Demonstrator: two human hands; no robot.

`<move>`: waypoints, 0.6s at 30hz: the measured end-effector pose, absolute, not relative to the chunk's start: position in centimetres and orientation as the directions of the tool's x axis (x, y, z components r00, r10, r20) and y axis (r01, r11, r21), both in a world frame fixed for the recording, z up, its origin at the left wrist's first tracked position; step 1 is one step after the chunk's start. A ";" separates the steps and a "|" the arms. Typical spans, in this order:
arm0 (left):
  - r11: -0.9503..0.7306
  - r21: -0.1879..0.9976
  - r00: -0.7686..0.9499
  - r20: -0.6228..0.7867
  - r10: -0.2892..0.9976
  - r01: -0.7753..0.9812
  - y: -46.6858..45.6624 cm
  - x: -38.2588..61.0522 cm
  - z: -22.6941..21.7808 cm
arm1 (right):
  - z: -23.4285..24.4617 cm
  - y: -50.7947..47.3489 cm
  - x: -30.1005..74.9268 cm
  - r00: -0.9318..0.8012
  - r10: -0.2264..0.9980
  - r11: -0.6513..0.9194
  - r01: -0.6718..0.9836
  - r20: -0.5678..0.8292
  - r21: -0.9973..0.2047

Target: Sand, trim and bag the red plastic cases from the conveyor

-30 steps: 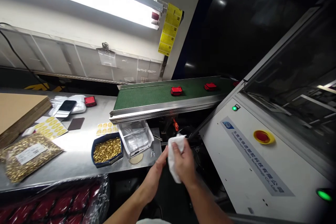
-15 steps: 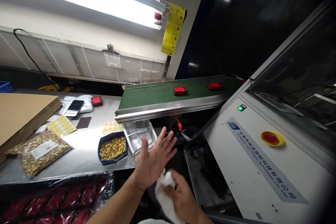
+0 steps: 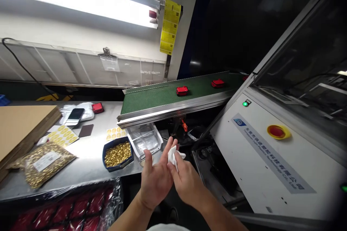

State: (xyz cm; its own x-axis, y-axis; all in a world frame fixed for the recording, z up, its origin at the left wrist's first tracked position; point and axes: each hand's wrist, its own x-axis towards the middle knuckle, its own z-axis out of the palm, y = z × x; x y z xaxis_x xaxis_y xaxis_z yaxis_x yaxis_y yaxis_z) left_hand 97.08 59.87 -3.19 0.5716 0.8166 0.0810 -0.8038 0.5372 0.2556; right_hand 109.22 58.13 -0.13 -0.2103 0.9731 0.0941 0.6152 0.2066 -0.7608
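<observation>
My left hand (image 3: 157, 182) is open, palm up, with its thumb apart from the fingers. Against its fingers lies a white wipe (image 3: 173, 156), bunched up, and my right hand (image 3: 187, 180) is closed on it. The wipe covers part of the left fingers. Both hands are in front of the table's right end, below the conveyor. Just left of them stands a dark blue bin (image 3: 105, 156) of small gold-coloured metal parts (image 3: 118, 154). Behind the hands is a white divided tray (image 3: 146, 140) with clear plastic in it.
Red boxy parts (image 3: 181, 91) ride the green conveyor (image 3: 146, 100). A bag of gold-coloured parts (image 3: 45, 164), a phone (image 3: 75, 116) and cardboard sheets (image 3: 24, 122) lie on the metal table (image 3: 86, 151). Wrapped red pieces (image 3: 62, 212) fill a lined box below. At right stands a white machine (image 3: 260, 158).
My right hand has moved up with the wipe, from beside the left wrist to the left fingers. The view has shifted slightly.
</observation>
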 end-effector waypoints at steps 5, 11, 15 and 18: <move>0.430 0.190 0.448 0.061 0.892 -0.883 60.3 95.7 -2.9 | -0.5 55.1 110.0 -0.422 0.897 0.067 0.419 -0.129 -0.905; 0.392 0.082 0.397 0.073 0.915 -0.916 60.3 95.3 -2.0 | -2.5 56.6 111.1 0.190 0.982 -0.033 0.222 0.010 -0.974; 0.389 0.058 0.392 0.053 0.919 -0.920 60.0 95.7 -2.1 | -2.5 56.9 109.8 0.166 0.974 0.091 0.324 0.152 -0.942; 0.363 0.084 0.367 0.042 0.929 -0.928 60.0 95.5 -2.0 | -2.5 55.5 108.9 -0.176 0.981 0.140 0.342 0.083 -0.929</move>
